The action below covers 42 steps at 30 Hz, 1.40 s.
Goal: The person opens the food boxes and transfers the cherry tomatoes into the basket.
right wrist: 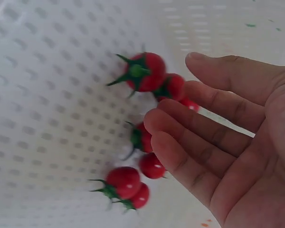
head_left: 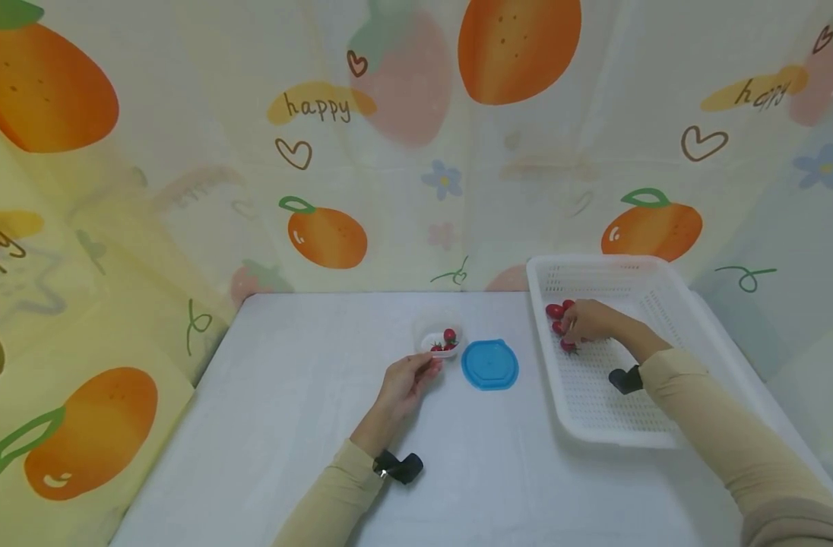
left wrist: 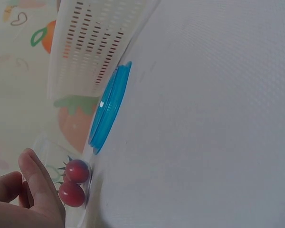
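Note:
Near the middle of the table, a small clear plastic container (head_left: 423,342) holds a few cherry tomatoes (left wrist: 71,194) with green stems. The left hand (head_left: 404,384) is at its near side, fingertips pinching the rim. A round blue lid (head_left: 489,365) lies flat just right of the container. Inside the white basket (head_left: 618,435), the right hand (head_left: 590,320) reaches down to several cherry tomatoes (right wrist: 150,71) along the left wall. In the right wrist view its thumb stands apart from loosely bent fingers (right wrist: 180,164), which overlap the tomatoes, and nothing shows in its grasp.
The perforated basket takes up the right side of the white-covered table (head_left: 280,387). A fruit-printed cloth (head_left: 403,175) hangs right behind the table's far edge and along its sides. Dark wrist cameras (head_left: 404,468) stick out from both sleeves.

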Motion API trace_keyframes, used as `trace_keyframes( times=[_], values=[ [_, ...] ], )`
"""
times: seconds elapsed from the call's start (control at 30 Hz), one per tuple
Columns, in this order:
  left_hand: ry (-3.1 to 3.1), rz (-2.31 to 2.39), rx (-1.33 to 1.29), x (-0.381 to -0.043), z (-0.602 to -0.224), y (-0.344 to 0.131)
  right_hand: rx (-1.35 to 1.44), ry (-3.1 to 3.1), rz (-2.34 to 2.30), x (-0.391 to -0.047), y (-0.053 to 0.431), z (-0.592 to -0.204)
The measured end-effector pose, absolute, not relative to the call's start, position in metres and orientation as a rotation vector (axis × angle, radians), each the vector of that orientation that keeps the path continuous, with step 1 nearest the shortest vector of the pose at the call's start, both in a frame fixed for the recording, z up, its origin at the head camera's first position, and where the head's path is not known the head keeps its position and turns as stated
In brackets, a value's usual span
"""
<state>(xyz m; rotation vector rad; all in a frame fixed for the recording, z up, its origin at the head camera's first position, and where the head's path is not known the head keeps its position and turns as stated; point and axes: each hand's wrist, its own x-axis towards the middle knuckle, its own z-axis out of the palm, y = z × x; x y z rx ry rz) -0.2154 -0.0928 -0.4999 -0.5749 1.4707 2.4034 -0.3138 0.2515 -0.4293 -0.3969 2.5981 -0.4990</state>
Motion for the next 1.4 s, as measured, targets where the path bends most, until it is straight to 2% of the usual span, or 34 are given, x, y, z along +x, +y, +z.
trace_keyframes(
  times=[0.23, 0.53, 0.97, 1.4],
  values=[
    [1.47, 2.39, -0.589, -0.216, -0.501, -0.093, -0.406, 2.682, -0.559, -0.318, 0.242, -0.394],
    [1.454, 2.4, -0.574, -0.215, -0.503, -0.093, -0.586, 2.764, -0.563, -0.325, 0.201, -0.363],
    [1.472, 2.396, -0.562, -0.215, -0.5, -0.093, -0.796, 2.759, -0.543, -0.329, 0.127, -0.366],
    [1.465, 2.392, -0.563, -0.216, -0.5, -0.093, -0.927, 2.612, -0.506, -0.323, 0.068, -0.401]
  ],
)
